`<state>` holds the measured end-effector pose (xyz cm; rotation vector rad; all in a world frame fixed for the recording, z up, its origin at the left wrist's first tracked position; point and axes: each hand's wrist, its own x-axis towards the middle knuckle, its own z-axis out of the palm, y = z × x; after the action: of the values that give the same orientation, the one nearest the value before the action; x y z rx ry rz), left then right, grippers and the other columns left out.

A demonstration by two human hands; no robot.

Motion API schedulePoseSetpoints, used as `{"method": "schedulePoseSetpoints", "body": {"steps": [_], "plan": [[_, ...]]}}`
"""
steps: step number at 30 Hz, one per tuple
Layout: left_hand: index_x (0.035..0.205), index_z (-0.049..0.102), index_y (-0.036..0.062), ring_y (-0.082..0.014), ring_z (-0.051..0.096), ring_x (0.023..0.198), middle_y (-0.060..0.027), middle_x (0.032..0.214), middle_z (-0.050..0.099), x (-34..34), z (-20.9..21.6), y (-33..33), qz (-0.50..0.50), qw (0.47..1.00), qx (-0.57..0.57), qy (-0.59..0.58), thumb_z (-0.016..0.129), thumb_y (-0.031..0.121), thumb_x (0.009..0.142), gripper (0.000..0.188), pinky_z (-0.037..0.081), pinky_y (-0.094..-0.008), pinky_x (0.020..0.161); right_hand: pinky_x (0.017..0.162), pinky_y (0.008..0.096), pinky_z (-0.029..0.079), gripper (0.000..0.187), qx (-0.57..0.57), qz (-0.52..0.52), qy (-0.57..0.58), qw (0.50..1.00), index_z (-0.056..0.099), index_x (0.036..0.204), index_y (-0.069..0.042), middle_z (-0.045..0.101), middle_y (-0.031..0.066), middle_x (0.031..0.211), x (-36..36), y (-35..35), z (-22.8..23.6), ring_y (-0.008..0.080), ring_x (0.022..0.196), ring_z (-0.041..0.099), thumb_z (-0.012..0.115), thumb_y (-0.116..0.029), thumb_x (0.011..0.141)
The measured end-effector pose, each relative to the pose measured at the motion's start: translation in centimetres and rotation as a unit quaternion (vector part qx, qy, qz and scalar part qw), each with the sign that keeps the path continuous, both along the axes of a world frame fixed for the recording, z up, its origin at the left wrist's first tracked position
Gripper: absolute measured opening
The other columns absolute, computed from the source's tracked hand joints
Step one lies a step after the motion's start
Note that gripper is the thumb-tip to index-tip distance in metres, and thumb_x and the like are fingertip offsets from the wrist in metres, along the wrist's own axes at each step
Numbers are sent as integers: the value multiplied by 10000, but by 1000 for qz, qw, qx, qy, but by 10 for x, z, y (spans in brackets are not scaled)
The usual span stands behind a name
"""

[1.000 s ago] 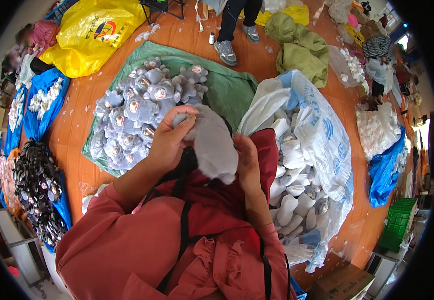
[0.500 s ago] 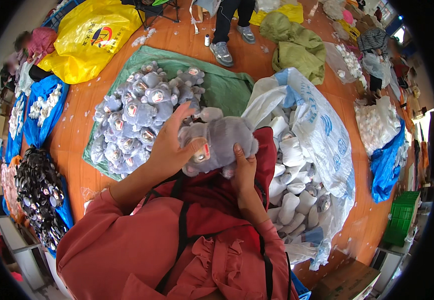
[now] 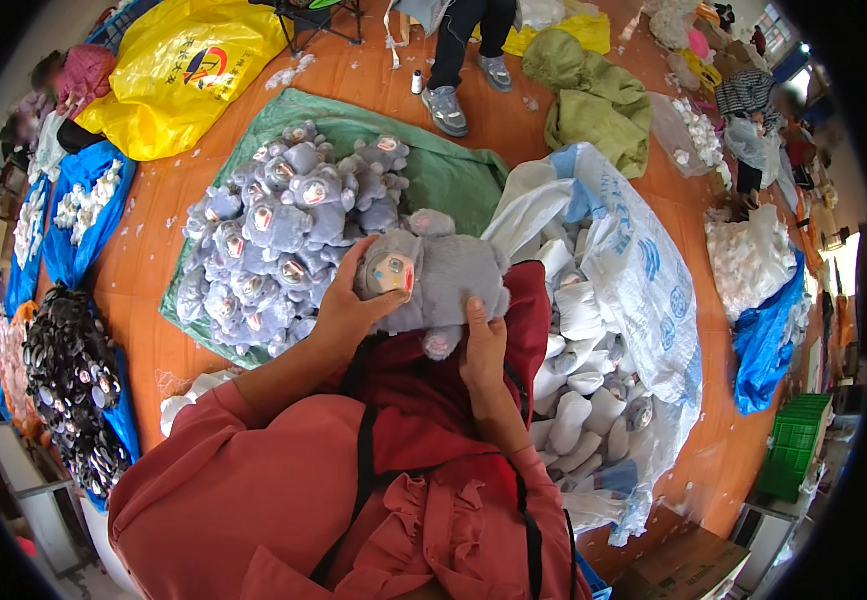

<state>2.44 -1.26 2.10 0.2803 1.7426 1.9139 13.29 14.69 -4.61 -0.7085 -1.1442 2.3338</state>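
Note:
A grey plush toy (image 3: 451,277) with a shiny face piece lies across both my hands, over my lap. My left hand (image 3: 347,305) grips its head, thumb pressed beside the face. My right hand (image 3: 484,345) holds the lower body, the thumb on top of the fur. The toy's pale-padded paws stick out above and below. Just beyond my left hand, a heap of similar grey plush toys (image 3: 279,225) rests on a green sheet (image 3: 454,185). To the right of my lap stands an open white sack (image 3: 644,270) full of white and grey stuffed pieces (image 3: 579,415).
At left, dark round pieces (image 3: 69,385) are heaped on blue plastic. A yellow sack (image 3: 189,75) lies at the far left. Ahead, a person's shoes (image 3: 446,110) rest on the floor near an olive sack (image 3: 594,115). A green crate (image 3: 796,447) stands at right, a cardboard box (image 3: 684,565) below.
My left hand has closed from spread fingers onto the toy's head. The toy has rolled so its face and lower paw show more fully.

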Motion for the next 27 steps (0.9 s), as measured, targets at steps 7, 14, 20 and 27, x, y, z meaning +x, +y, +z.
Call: {"method": "schedulePoseSetpoints", "body": {"steps": [7, 14, 20, 27], "plan": [[1472, 347, 21, -173, 534, 1190, -111, 1333, 528, 3, -15, -2, 9, 999, 12, 45, 767, 96, 835, 767, 446, -309, 1003, 796, 254, 457, 313, 235, -92, -74, 965, 603, 1017, -23, 583, -1, 959, 0, 7, -14, 93, 879, 547, 472, -306, 1050], [1443, 397, 22, -166, 543, 1183, -98, 1310, 554, 0, -26, -8, 15, 999, 34, 32, 733, 64, 861, 673, 442, -308, 1007, 422, 223, 328, 310, 186, -9, -91, 978, 490, 789, -111, 435, -65, 655, 10, 19, 7, 34, 497, 395, 448, -260, 1057], [1425, 432, 50, -163, 551, 1168, -66, 1300, 562, -6, -32, -11, 36, 979, 137, -143, 712, 11, 864, 628, 459, -311, 992, 562, 190, 341, 267, 191, -53, -31, 980, 494, 811, -118, 419, -88, 717, 17, 16, -1, 17, 631, 374, 469, -230, 1053], [1430, 438, 77, -179, 527, 1211, -76, 1336, 542, -15, -18, -21, -58, 997, 7, 48, 790, 70, 799, 722, 427, -315, 1023, 694, 189, 350, 176, 193, -33, -43, 980, 556, 931, -95, 445, -70, 833, 5, 31, 1, 39, 760, 373, 526, -236, 1031]]}}
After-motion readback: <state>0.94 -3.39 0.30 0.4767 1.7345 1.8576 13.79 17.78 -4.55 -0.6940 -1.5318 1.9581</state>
